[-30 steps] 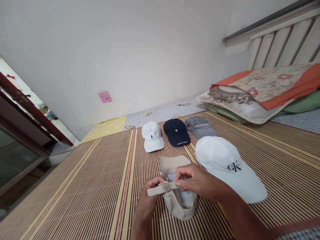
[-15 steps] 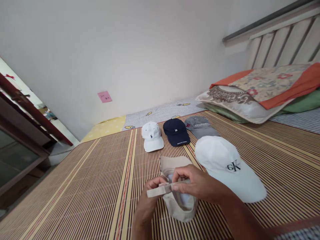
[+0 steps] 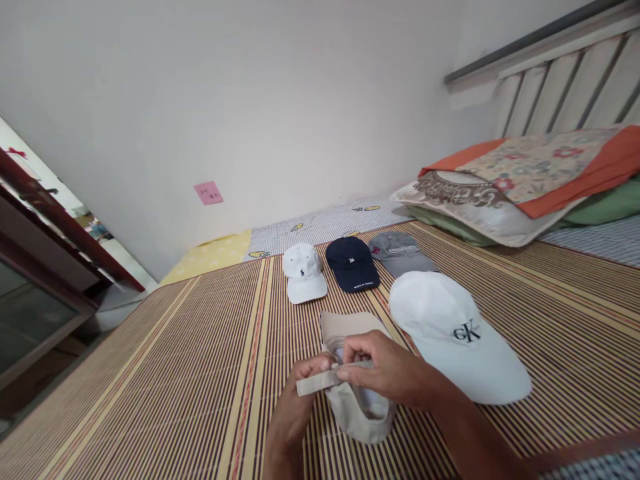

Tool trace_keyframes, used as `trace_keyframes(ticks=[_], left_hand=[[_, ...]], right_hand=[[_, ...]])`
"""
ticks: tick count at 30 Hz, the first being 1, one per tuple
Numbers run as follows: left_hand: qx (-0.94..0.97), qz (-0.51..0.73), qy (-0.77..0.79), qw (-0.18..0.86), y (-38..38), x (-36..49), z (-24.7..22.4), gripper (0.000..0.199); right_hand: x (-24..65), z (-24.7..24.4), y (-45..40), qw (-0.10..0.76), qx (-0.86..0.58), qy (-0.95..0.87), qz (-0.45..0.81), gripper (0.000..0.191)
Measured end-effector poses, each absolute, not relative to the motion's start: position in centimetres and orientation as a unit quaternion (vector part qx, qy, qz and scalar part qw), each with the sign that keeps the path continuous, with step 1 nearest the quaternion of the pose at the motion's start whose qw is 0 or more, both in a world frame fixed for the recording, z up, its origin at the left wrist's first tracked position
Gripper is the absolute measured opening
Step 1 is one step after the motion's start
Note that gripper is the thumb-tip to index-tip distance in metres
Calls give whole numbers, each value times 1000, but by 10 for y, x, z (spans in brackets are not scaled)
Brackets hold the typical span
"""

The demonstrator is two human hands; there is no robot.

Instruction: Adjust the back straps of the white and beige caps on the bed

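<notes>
A beige cap (image 3: 363, 417) lies upside down on the striped mat, its brim pointing away from me and its inside showing. My left hand (image 3: 303, 387) pinches the cap's back strap (image 3: 315, 383) near the buckle, and the strap's loose end sticks out to the left over the fingers. From the right, my right hand (image 3: 380, 363) grips the same strap between thumb and fingers, close beside the left fingertips. The buckle is partly hidden by the fingers. A white cap with black letters (image 3: 460, 340) rests just right of my right hand.
Behind the beige cap sit a small white cap (image 3: 305, 273), a navy cap (image 3: 353, 265) and a grey cap (image 3: 401, 253). Pillows (image 3: 520, 180) are piled at the right back on the striped mat (image 3: 200, 353). A wall rises behind.
The fingers of both hands have shifted slightly along the strap, and its loose end has moved a little to the right. The caps lie as before.
</notes>
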State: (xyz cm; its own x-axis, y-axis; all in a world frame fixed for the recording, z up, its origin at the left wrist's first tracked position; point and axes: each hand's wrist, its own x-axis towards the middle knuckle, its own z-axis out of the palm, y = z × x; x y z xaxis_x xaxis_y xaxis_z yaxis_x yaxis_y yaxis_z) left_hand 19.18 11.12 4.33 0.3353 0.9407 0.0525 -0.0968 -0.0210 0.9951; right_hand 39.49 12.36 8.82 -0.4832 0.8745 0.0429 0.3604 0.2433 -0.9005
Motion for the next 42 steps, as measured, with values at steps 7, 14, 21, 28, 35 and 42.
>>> trace_keyframes(ticks=[7, 14, 21, 28, 35, 42], left_hand=[[543, 443, 396, 594, 110, 192, 40, 58], [512, 451, 321, 657, 108, 185, 43, 78], [567, 390, 392, 610, 109, 181, 49, 39], [573, 397, 379, 609, 106, 186, 53, 31], [579, 411, 374, 597, 108, 184, 46, 29], [596, 388, 369, 599, 106, 186, 51, 29]], right_hand=[[396, 91, 123, 272, -431, -744, 433, 20], [398, 95, 123, 271, -431, -743, 434, 21], [397, 97, 121, 272, -447, -742, 420, 19], [398, 96, 122, 275, -436, -742, 429, 19], [402, 93, 124, 280, -416, -745, 440, 18], [399, 91, 122, 289, -381, -736, 479, 9]])
